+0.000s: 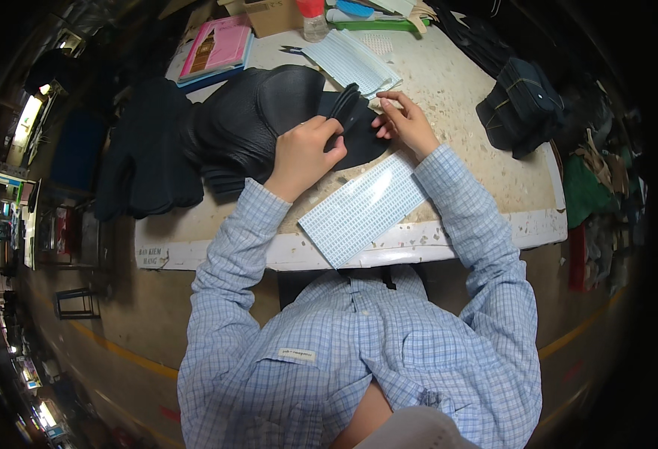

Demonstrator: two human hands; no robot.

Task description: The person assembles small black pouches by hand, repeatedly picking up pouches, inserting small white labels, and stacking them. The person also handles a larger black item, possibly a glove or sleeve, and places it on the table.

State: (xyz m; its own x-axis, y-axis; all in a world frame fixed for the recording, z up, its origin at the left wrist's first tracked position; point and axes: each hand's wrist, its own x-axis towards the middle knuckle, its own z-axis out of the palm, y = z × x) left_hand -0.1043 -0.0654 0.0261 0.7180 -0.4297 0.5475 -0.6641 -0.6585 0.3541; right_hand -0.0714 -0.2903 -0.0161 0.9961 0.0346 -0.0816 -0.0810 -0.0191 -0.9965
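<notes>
A pile of black leather-like pieces [250,112] lies on the table in front of me, its layers curved over one another. My left hand [306,153] is closed at the right side of the pile, with thumb and fingers gripping the raised edges of several black pieces [344,105]. Just right of these edges is my right hand [407,127], thumb and forefinger brought together in a pinch, the other fingers curled. Whatever may be between those fingertips is too small to make out. Below both hands a sheet of small pale-blue stickers [366,209] lies flat, slanting toward the table's front edge.
Dark cloth-like pieces [149,150] hang over the table's left side. Farther back are a pink notebook [217,46], snips [291,50], more sticker sheets [351,63], a red-capped bottle [314,22] and a cardboard box [273,16]. Tied black bundles [520,105] sit at the right edge.
</notes>
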